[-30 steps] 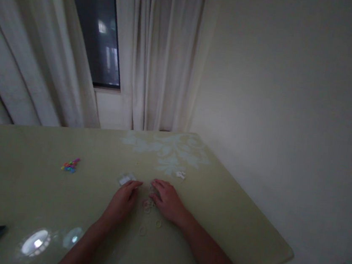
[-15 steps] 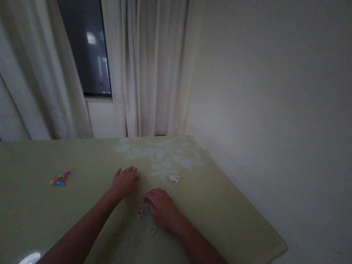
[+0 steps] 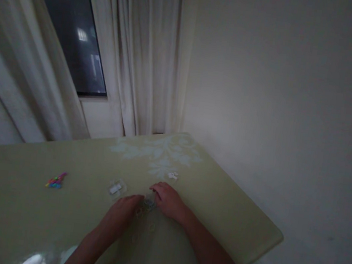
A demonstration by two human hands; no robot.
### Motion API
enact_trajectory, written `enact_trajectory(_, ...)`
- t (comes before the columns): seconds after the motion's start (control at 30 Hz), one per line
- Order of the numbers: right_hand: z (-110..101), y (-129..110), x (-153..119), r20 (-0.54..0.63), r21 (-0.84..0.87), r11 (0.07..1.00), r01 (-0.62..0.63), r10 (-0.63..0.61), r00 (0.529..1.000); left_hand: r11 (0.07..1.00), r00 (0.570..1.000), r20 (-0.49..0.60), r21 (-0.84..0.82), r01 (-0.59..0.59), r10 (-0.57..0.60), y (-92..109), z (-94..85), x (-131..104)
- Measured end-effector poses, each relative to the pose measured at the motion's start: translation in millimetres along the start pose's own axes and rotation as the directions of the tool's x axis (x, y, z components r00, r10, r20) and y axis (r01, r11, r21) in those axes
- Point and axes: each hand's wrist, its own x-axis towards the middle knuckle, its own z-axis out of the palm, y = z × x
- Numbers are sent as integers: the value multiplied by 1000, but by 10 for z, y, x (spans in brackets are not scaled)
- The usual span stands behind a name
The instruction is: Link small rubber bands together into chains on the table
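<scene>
On the table, a pile of small ring-shaped pieces (image 3: 149, 204) lies between my two hands. My left hand (image 3: 125, 212) reaches in from the left, its fingers bent and together at the pile's edge; its fingertips are hidden. At the other side, my right hand (image 3: 168, 200) curls its fingers down over the pile, and whatever they hold cannot be made out. A few loose rings (image 3: 151, 227) are scattered nearer to me. Just beyond my left hand sits a small clear box (image 3: 117, 189) with white pieces in it.
Small white pieces (image 3: 172, 175) lie past my right hand. A cluster of bright coloured pieces (image 3: 56, 181) is at the left on the table (image 3: 224, 213). A wall (image 3: 278, 97) runs along the right side; curtains (image 3: 146, 61) hang behind. Glare shows at lower left.
My left hand has drawn back toward me and right to the pile, leaving the clear box in sight. My right hand stays at the pile, slightly farther away. The view has shifted a little.
</scene>
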Motion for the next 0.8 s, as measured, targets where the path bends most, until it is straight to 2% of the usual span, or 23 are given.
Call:
enact_trajectory(0.13,0,7,-1,48,24,999,23,-25,999,964,977,-182,-216,-152,113,-45,141,-202)
enact_trajectory(0.27,-32,4,-11,75,125,991,51,-60,995,967,942,-316,-182,-180,116,-33,215,-252)
enact_trajectory(0.4,-51,29,-25,116,190,981,37,-59,992,961,941,-323,-218,-173,96,48,213,-173)
enact_trajectory(0.63,-84,77,-17,98,291,956,-46,18,995,958,945,-321,-247,-142,57,121,200,-79)
enact_trajectory(0.8,-133,164,1,23,178,977,-121,119,993,962,953,-300,-247,-121,43,115,185,-107)
